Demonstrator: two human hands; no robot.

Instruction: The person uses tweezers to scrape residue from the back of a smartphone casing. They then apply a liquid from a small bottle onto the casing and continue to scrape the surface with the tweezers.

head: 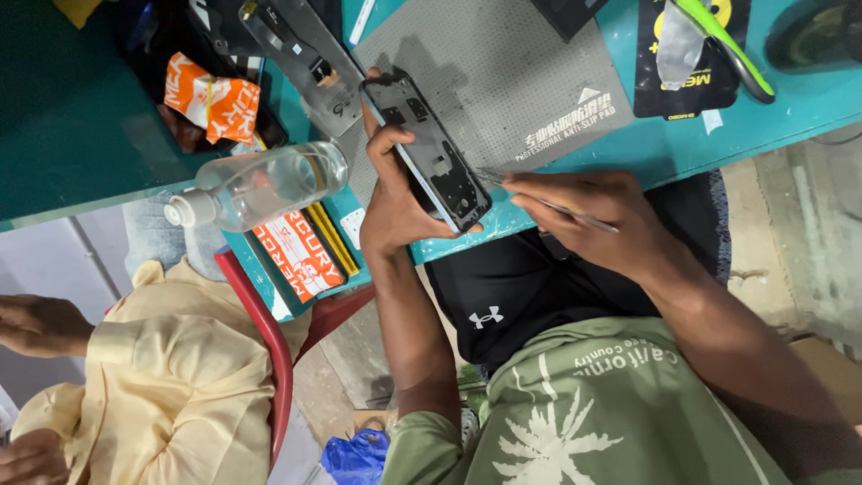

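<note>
Opened black smartphone body (pixel 429 153), its back cover off and dark inner parts showing, is being held tilted above the near edge of the teal worktop (pixel 790 108), just in front of the grey textured anti-slip mat (pixel 503 72). The left hand (pixel 395 202) is wrapping around it from below, fingers closed on its side and lower end. The right hand (pixel 593 211) is pinching thin metal tweezers (pixel 539 199), fingers together on the shaft, with the tip reaching toward the phone's lower corner; whether the tip is touching cannot be told.

Because the phone is hanging over the lap rather than resting on the mat, a loosening left grip could let it drop to the floor. A slip of the pointed tip could likely scratch or pierce a part inside. A small loosened part would probably fall off the table edge.

A clear plastic bottle with a white cap (pixel 260 187) is lying on its side nearby; leaking liquid could reach the work.
</note>
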